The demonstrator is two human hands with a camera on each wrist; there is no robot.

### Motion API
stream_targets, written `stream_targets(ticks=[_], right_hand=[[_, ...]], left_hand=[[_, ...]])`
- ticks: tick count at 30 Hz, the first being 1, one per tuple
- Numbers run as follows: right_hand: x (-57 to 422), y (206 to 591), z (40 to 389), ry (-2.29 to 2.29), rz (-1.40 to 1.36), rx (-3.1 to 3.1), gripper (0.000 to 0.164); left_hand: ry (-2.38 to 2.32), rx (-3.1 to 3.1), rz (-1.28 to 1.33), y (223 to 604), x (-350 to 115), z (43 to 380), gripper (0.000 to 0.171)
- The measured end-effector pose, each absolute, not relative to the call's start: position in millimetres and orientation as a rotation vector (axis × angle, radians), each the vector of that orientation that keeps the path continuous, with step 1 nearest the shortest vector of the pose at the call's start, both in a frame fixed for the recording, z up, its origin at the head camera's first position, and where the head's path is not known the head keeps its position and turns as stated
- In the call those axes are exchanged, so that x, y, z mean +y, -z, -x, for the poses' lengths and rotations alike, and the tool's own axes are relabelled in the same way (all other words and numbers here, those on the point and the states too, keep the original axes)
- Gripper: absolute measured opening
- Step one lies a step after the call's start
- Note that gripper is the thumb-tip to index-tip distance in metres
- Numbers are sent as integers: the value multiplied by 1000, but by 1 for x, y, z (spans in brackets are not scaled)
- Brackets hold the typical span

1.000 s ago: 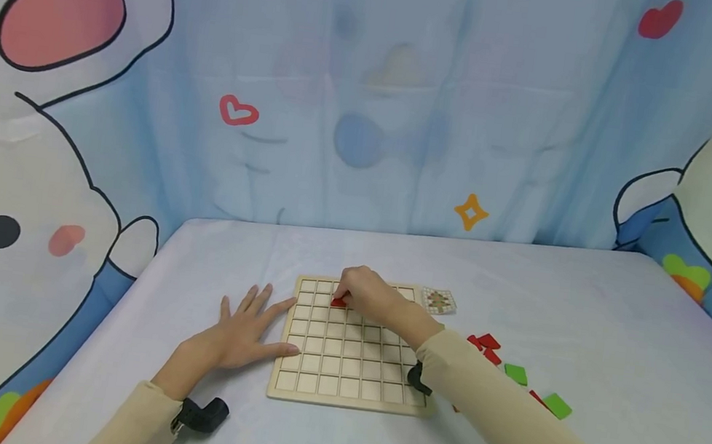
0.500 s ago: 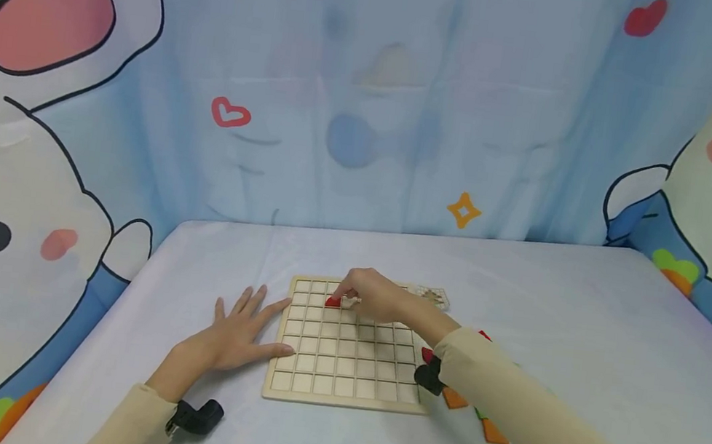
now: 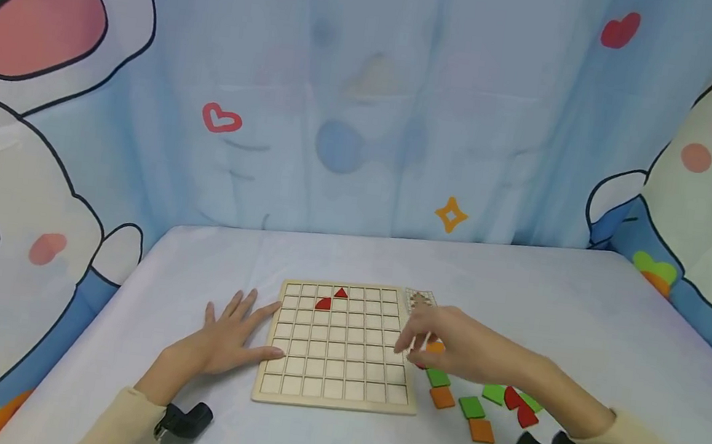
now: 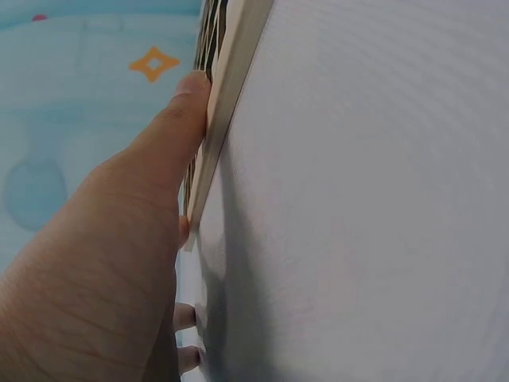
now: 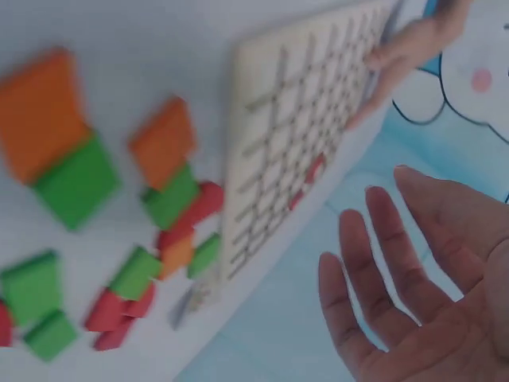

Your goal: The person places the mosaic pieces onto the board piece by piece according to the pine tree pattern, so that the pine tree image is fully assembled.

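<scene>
A pale wooden grid board [image 3: 337,352] lies on the table. My left hand [image 3: 220,338] is spread at its left side, with the thumb and index finger touching the board's edge; in the left wrist view the thumb [image 4: 179,127] rests on the rim. Two red pieces sit in cells near the board's top: a triangle [image 3: 341,293] and a piece with one rounded corner [image 3: 323,304]. My right hand [image 3: 457,343] hovers over the board's right edge. Its fingers [image 5: 394,239] are loosely extended and hold nothing, as the right wrist view shows.
Right of the board lie scattered loose pieces: green squares [image 3: 472,407], orange squares [image 3: 481,431] and red rounded pieces [image 3: 528,417]. A small patterned card [image 3: 421,298] lies at the board's upper right corner, partly behind my right hand. A blue printed curtain [image 3: 365,142] hangs behind the table.
My right hand has let go of the rounded red piece in its cell and moved right, off the grid. The red triangle is now uncovered. My left hand stays on the board's edge.
</scene>
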State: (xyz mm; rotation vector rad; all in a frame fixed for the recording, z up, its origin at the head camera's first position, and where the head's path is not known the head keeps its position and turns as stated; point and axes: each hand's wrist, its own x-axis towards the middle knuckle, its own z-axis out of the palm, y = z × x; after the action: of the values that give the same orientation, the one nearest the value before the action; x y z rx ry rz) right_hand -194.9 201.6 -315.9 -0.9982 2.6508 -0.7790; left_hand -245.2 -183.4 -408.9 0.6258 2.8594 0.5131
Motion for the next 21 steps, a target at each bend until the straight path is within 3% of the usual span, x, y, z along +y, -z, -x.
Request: stream_targets(ticks=[8,21], right_hand=[[243,347,162,750,795,2721,18],[269,379,170,827,590,2710,25]], left_hand=[[-496,2861,-635,407,-184,247,89],[-471,2874,-605,411,-183,250,91]])
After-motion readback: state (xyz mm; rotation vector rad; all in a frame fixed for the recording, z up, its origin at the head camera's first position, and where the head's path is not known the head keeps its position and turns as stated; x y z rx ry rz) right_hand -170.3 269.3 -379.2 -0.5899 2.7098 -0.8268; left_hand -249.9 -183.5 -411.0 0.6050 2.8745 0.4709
